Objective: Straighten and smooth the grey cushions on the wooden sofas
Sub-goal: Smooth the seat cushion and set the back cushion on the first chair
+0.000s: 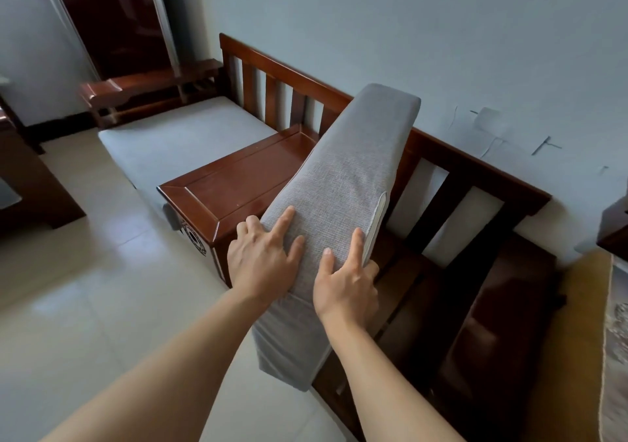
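Both hands clasp the near end of the grey cushion (334, 203), which stands on its edge above the bare seat frame (475, 322) of the near sofa. The left hand (261, 258) lies on the cushion's left edge, index finger stretched up the fabric face and the other fingers hooked round the side. The right hand (346, 288) mirrors it on the right edge, forefinger and thumb on the face, remaining fingers tucked behind near the pale piped seam. So each grip is grasping the cushion, neither released.

From the grips the cushion's long axis runs away toward 1 o'clock, its far end leaning up by the slatted backrest (458, 183). The lower corner drops toward 6 o'clock, past the front rail. The empty slats lie at 3 o'clock from the hands, and the wooden armrest box (231, 186) at 10 o'clock. My judgement: the cushion must tip rightward, flat onto the frame, and the right hand sits nearer that landing place.

A second cushion (176, 142) already lies flat on the far sofa at 11 o'clock.
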### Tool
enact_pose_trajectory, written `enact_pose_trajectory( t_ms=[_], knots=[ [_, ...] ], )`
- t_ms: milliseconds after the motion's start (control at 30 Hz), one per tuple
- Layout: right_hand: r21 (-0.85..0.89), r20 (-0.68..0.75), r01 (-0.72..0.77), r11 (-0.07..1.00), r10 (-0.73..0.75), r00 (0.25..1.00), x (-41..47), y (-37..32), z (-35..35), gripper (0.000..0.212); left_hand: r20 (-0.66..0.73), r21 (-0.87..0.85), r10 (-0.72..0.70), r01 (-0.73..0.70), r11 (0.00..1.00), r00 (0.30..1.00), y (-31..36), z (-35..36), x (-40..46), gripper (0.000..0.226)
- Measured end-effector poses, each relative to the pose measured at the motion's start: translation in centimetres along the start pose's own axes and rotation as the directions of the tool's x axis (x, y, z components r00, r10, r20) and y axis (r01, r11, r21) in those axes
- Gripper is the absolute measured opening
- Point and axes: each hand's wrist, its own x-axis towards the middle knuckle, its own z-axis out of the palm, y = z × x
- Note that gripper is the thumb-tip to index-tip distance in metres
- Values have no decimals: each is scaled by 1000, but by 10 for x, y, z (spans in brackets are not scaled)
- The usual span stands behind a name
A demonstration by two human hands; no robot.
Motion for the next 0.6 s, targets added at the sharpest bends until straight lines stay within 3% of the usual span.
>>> enact_pose_trajectory(
  t_ms=[333, 467, 600],
  knots=[
    [71, -21, 20, 997, -19, 1000, 28, -18, 14, 67, -26, 72, 13, -11, 997, 1000, -4, 9, 37, 66],
    [70, -23, 39, 997, -38, 999, 33, -23, 16, 68, -41, 51, -41, 43, 998, 998, -4, 7, 40, 78],
    [86, -3, 58, 995, -58, 998, 35, -15, 13, 69, -33, 11, -104, 104, 994, 994, 2, 6, 29, 72]
  ],
)
